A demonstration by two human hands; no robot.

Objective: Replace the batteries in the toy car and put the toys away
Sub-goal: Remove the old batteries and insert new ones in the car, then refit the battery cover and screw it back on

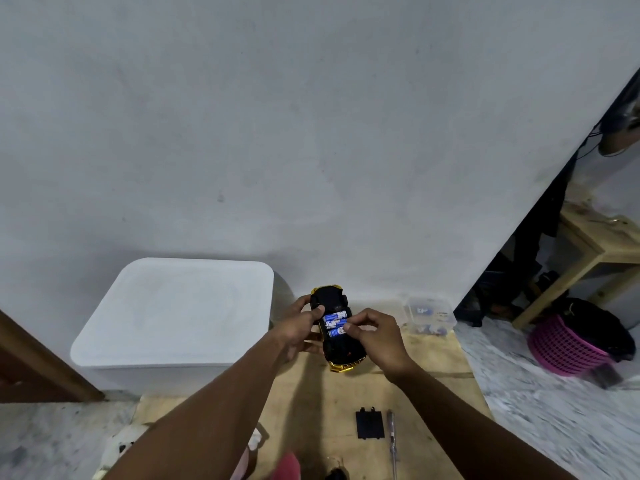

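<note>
Got the car (341, 353) belly-up over the board (433, 358), left hand (298, 327) gripping it, right fingers (356, 329) pinching the near battery (337, 331), seating it I think; next up, the cover (369, 424) and screwdriver (392, 441) lying near me.

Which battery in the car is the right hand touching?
The nearest battery, lowest in frame: the thumb of the right hand presses its end. The other batteries lie farther up the car.

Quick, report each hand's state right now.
Left hand: grips the upturned toy car.
Right hand: pinches a blue battery in the car's open compartment.
</note>
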